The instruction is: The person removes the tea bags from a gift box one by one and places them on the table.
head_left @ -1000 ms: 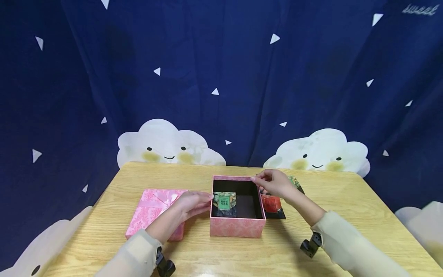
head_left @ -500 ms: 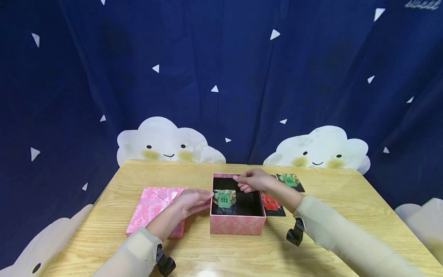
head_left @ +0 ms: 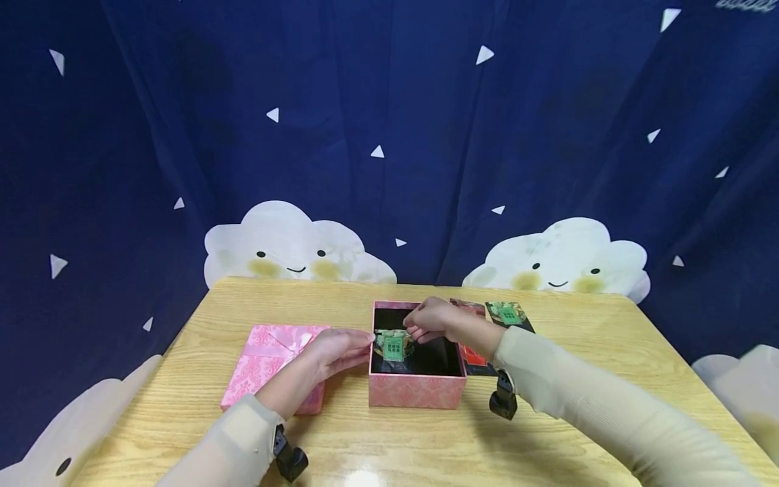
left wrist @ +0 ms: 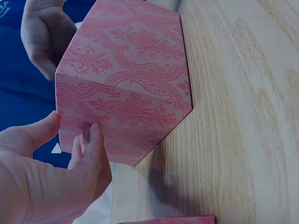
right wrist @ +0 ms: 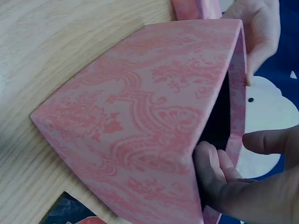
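A pink patterned gift box [head_left: 416, 392] with a dark inside stands uncovered on the table. In it, at the left, lies a green-labelled food packet [head_left: 393, 348]. My left hand [head_left: 343, 348] is at the box's left side, its thumb at the rim and its fingertips on the outer wall. My right hand [head_left: 431, 319] reaches over the back of the box. In the right wrist view its bent fingers [right wrist: 210, 161] dip inside past the wall, the thumb [right wrist: 264, 141] apart from them. Nothing shows between them; the box wall hides the fingertips' lower side.
A pink lid [head_left: 258, 368] with a ribbon bow lies left of the box, under my left forearm. Right of the box are a red packet [head_left: 476, 357], a dark red one [head_left: 468, 306] behind it and another green-labelled one [head_left: 510, 314]. A blue curtain [head_left: 426, 135] hangs behind the table.
My right hand has moved left from the box's right rim to over its inside, uncovering the packets at the right. My left hand stays at the left wall. The view tilts slightly down.
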{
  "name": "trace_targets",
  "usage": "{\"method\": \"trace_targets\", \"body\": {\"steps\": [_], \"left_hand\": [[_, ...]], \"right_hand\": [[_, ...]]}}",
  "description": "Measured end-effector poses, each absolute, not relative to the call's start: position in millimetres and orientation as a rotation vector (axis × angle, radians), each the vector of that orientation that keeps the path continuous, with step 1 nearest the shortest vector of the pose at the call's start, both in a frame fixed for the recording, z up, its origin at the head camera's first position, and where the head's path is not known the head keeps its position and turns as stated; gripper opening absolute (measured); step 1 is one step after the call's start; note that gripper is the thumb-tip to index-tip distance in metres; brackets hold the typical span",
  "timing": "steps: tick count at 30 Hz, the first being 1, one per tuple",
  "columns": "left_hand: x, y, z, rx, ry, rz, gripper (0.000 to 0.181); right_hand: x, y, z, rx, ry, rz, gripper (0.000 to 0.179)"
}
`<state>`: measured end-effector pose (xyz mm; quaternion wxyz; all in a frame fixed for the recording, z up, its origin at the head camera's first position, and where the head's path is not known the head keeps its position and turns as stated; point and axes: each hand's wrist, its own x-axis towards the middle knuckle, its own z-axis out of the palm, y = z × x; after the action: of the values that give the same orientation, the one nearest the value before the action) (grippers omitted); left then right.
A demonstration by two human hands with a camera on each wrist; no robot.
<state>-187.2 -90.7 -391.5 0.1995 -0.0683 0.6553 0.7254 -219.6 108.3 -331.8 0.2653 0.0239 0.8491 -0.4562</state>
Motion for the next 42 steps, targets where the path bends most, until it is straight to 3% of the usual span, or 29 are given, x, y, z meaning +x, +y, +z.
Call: {"method": "trace_targets", "body": {"steps": [8,14,20,27,38,42], "left_hand": [[-187,-92,-389,-0.210,1.841,2.026,0.030],[-185,-90,-390,-0.225,1.855,2.014,0.029],[-185,-91,-392,-0.214,1.848,2.023,0.027],[-185,-92,-392,-0.219,1.831,2.033,0.027],[-183,-94,-394,-0.190,1.830,2.037,0.030],[-183,-94,-394,-0.194,1.828,2.036,0.031]], "right_hand": [[-226,101,-342,0.231,2.241,-1.194,0.023],[-226,101,-350,0.330,2.148,-1.239,0.012],[-233,104,-367,0.325,2.006,-1.383,0.031],[-233,105,-376,0.330,1.960,-1.393,0.031],[-226,102,-360,0.425,1.881,-1.451,0.033],[-226,97,-354,0.470,1.926,-1.449,0.025]]}}
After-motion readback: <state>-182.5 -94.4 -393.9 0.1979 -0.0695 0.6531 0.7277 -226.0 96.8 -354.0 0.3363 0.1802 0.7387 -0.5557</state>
